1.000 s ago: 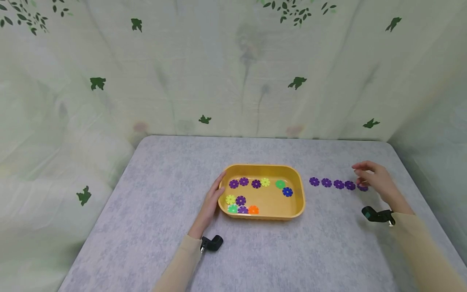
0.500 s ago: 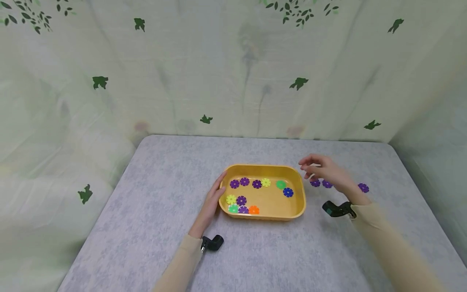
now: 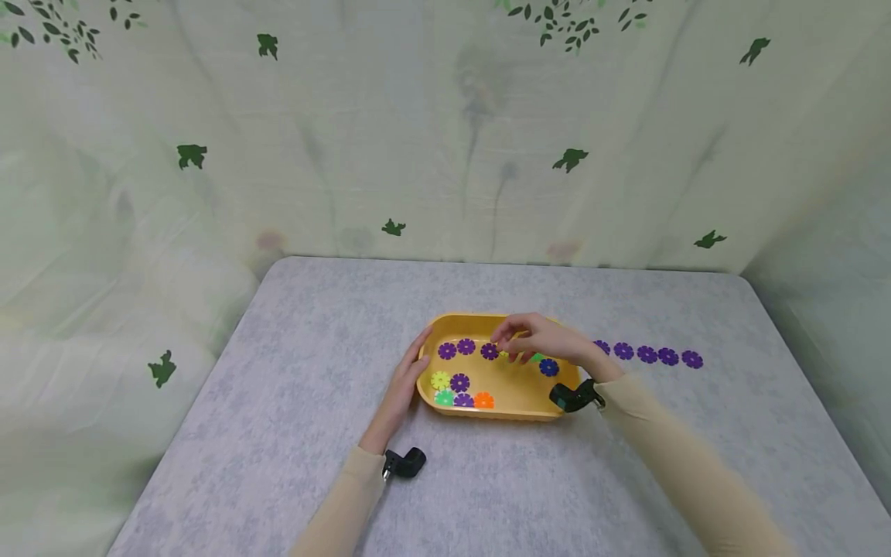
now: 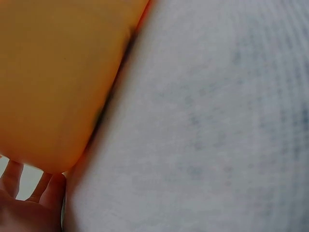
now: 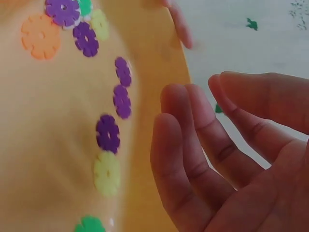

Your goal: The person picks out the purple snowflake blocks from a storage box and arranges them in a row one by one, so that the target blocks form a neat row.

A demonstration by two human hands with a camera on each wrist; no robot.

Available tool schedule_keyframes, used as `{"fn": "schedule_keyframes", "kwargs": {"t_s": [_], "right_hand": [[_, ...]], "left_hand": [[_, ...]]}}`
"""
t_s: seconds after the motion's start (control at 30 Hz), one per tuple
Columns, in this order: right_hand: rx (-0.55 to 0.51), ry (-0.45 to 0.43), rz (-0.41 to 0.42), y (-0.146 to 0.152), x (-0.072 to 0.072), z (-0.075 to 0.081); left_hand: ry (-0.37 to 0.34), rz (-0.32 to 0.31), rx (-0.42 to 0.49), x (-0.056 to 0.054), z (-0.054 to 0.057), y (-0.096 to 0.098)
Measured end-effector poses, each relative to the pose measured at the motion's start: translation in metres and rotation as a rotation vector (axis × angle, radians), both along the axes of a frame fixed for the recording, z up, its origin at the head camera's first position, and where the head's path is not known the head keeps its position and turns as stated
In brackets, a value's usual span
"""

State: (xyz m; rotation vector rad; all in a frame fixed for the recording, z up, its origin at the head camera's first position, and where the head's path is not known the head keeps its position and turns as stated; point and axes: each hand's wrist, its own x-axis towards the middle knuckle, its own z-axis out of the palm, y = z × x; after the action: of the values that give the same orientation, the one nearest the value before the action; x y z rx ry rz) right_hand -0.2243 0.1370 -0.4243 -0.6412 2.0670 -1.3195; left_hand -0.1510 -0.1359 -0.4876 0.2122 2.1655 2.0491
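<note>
In the head view, a yellow plastic tray [image 3: 518, 406] holds several flower-shaped discs. Purple discs [image 3: 465, 346] lie along its back and left, with a yellow disc [image 3: 440, 380], an orange disc [image 3: 483, 400] and a blue disc [image 3: 549, 367]. My left hand [image 3: 398, 389] holds the tray's left end, thumb at the rim and fingers along the outer wall. Over the tray's back right hovers my right hand [image 3: 543, 340], fingers loosely bent, nothing between them in the right wrist view. It partly covers a green disc [image 3: 537, 357] and another yellow disc [image 5: 106, 174].
To the right of the tray, several purple discs [image 3: 647, 354] lie in a row on the grey mottled tabletop [image 3: 487, 487]. A pale curtain [image 3: 418, 139] with green leaf prints hangs behind the table and on both sides.
My right hand has travelled left from the far end of the purple row, past the row, to above the tray. My left hand and the tray have stayed in place.
</note>
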Motion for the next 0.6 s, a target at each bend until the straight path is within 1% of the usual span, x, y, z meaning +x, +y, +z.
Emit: {"fn": "schedule_keyframes", "kwargs": {"t_s": [0.1,0.17,0.23,0.33,0.43,0.53,0.6], "right_hand": [[0.005,-0.033,0.042,-0.013,-0.002,-0.007],[0.01,-0.059,0.067,-0.021,-0.003,-0.011],[0.022,-0.081,0.097,-0.029,-0.004,-0.015],[0.057,-0.101,0.15,-0.04,-0.006,-0.022],[0.102,-0.141,0.201,-0.049,-0.006,-0.027],[0.139,-0.171,0.238,-0.058,-0.005,-0.03],[0.163,-0.169,0.261,-0.062,-0.005,-0.03]], "left_hand": [[-0.005,-0.008,-0.013,0.004,0.011,0.001],[-0.008,-0.008,-0.022,0.004,0.013,0.001],[-0.014,-0.004,-0.029,0.005,0.013,0.001],[-0.018,-0.004,-0.032,0.005,0.013,0.001],[-0.016,-0.006,-0.03,0.004,0.011,0.001],[-0.01,-0.006,-0.021,0.003,0.01,0.0],[-0.01,-0.004,-0.018,0.003,0.01,0.0]]}}
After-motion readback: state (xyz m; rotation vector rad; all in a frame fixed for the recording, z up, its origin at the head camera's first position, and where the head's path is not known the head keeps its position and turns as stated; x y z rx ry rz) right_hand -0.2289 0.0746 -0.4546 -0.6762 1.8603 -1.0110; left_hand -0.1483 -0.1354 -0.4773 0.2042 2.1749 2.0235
